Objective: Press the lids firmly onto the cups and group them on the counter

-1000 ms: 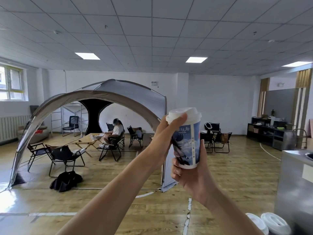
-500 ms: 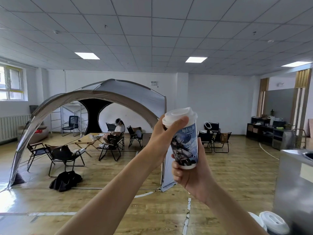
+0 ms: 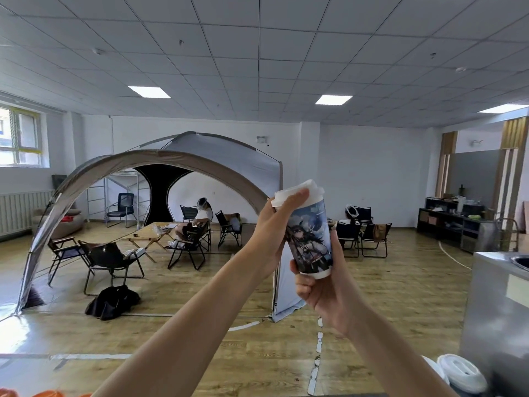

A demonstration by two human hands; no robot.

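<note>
I hold a tall paper cup [image 3: 310, 242] printed with a dark-haired cartoon figure up at chest height, tilted a little to the left. My right hand [image 3: 320, 293] grips the cup around its base from below. A white plastic lid [image 3: 300, 191] sits on top of it. My left hand [image 3: 272, 233] wraps the upper side of the cup, its thumb lying across the lid's rim. Two more white-lidded cups [image 3: 461, 372] show at the bottom right corner, seen from above.
A steel counter [image 3: 498, 305] with a sink bowl stands at the right edge. Beyond lies a wooden floor with a grey dome tent [image 3: 177, 161], folding chairs, a low table and seated people. Dark shelving lines the right wall.
The cup has tipped further left and turned slightly in my hands. My left thumb has slid along the lid's rim. Both hands stay at the same height.
</note>
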